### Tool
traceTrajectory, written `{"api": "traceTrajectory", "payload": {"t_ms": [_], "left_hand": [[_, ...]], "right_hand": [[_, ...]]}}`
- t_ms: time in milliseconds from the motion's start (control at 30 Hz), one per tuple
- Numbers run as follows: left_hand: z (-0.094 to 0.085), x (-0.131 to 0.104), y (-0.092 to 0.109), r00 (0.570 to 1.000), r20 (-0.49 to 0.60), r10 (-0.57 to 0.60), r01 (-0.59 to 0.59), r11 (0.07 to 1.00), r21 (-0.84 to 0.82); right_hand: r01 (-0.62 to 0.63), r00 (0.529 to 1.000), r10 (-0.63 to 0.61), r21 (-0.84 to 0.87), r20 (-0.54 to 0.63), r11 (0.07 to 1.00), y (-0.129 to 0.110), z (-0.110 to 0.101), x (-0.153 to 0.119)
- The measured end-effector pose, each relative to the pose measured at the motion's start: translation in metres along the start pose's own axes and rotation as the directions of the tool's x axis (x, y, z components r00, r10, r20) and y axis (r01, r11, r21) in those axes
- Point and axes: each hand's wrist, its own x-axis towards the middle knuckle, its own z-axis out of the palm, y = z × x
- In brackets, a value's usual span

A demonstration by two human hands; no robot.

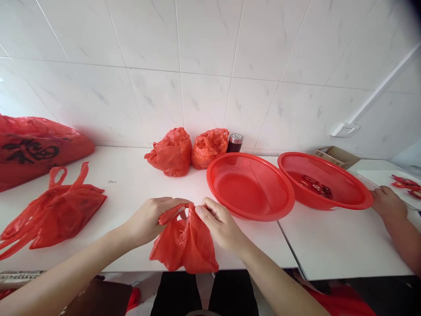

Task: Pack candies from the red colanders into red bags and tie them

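A small red plastic bag hangs upright between my hands at the table's front edge, its top gathered. My left hand is closed on one of its handles. From the other side, my right hand pinches the gathered top with thumb and fingers. What the bag holds cannot be seen. Just beyond my right hand is a red perforated basket with nothing visible inside.
A second red basket holds small dark red packets; another person's hand is at its right. Red bags lie left, two bunched bags and a dark jar stand by the wall. A cardboard box is behind.
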Motion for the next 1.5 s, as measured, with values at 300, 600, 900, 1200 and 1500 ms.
{"api": "traceTrajectory", "payload": {"t_ms": [300,600,900,1200,1500], "left_hand": [[0.007,-0.048,-0.032,0.944,0.018,-0.331,0.33,0.933,-0.145],[0.077,0.007,-0.032,0.946,-0.181,-0.269,0.244,0.958,-0.148],[0.095,0.036,-0.061,0.932,-0.028,-0.361,0.362,0.928,0.088],[0.109,0.061,-0.09,0.818,0.116,-0.564,0.488,0.785,0.381],[0.122,0.063,-0.098,0.869,0.098,-0.484,0.402,0.808,0.432]], "right_hand": [[-0.145,0.93,0.19,0.161,-0.314,0.976,0.067,-0.021,-0.046],[-0.221,0.926,0.134,-0.216,-0.354,0.951,0.093,0.027,-0.022],[-0.098,0.929,0.034,-0.157,-0.369,0.983,0.119,0.012,-0.036],[-0.154,0.914,-0.023,-0.399,-0.406,0.904,0.146,0.003,-0.039],[-0.107,0.933,-0.204,-0.767,-0.298,0.633,0.152,0.003,-0.035]]}}
